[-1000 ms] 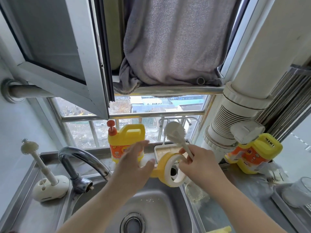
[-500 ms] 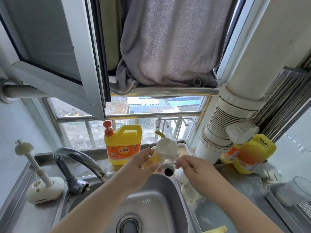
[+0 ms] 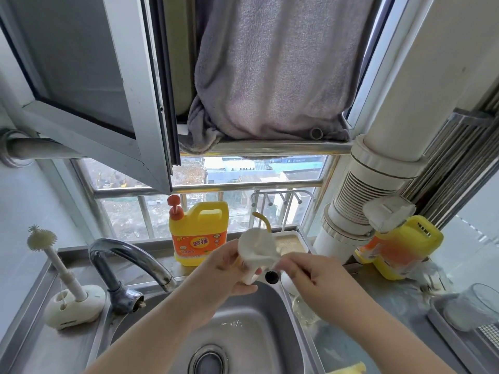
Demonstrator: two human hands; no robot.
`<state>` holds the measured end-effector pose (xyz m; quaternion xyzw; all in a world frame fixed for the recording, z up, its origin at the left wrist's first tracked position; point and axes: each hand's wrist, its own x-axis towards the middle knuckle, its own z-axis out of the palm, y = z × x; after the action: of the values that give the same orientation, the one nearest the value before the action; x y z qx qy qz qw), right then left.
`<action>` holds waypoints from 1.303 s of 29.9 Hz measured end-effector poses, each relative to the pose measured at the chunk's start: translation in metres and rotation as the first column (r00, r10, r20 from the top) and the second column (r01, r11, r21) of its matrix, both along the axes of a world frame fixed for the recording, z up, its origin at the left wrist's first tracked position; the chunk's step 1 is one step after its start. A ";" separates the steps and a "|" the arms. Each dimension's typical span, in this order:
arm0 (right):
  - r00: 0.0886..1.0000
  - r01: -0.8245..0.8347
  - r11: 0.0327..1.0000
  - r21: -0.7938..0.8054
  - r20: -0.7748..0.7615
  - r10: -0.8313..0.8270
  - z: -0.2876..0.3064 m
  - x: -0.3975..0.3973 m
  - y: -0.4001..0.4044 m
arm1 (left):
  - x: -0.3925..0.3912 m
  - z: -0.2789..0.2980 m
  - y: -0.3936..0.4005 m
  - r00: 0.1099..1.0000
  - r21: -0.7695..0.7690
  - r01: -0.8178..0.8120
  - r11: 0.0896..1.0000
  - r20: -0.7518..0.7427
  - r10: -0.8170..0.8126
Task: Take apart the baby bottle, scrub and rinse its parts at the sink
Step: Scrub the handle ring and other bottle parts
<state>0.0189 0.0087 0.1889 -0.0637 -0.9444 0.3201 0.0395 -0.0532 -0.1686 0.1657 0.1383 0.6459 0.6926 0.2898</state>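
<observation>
Over the steel sink my left hand grips the baby bottle's yellow collar; its yellow handle loop sticks up behind. A white sponge-headed brush, blurred, sits against the collar. Fingers of my right hand pinch the brush's handle at its right end. A clear bottle part lies on the counter just right of the basin. Most of the collar is hidden by my left hand and the brush head.
A curved tap stands left of the basin, dry. A yellow detergent jug is on the sill, another lies right by the white pipe. A brush stand sits far left, a clear container far right.
The collar has turned from face-on to mostly hidden in my left hand, the brush head has come down onto it, and my view has shifted slightly so everything sits lower.
</observation>
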 end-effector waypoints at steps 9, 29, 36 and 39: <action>0.997 0.059 0.995 -0.078 -0.050 -0.063 -0.003 0.002 0.003 | 0.002 0.004 -0.001 0.998 0.065 -0.042 0.997 0.055 0.038; 0.997 0.075 0.997 -0.005 -0.024 -0.075 0.028 -0.018 0.005 | 0.007 0.008 0.000 0.987 -0.083 0.148 0.985 -0.048 -0.153; 0.997 0.067 0.996 -0.059 0.042 -0.064 0.018 0.004 0.002 | 0.004 0.011 -0.006 0.998 0.043 -0.004 0.999 0.057 0.002; 1.000 0.016 0.998 -0.065 -0.013 -0.017 0.010 0.002 -0.011 | 0.004 0.016 -0.001 0.993 0.109 -0.079 0.991 0.099 0.068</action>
<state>0.0211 -0.0019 0.1990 -0.0704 -0.9327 0.3506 0.0466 -0.0495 -0.1694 0.1812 0.0977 0.5959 0.7439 0.2862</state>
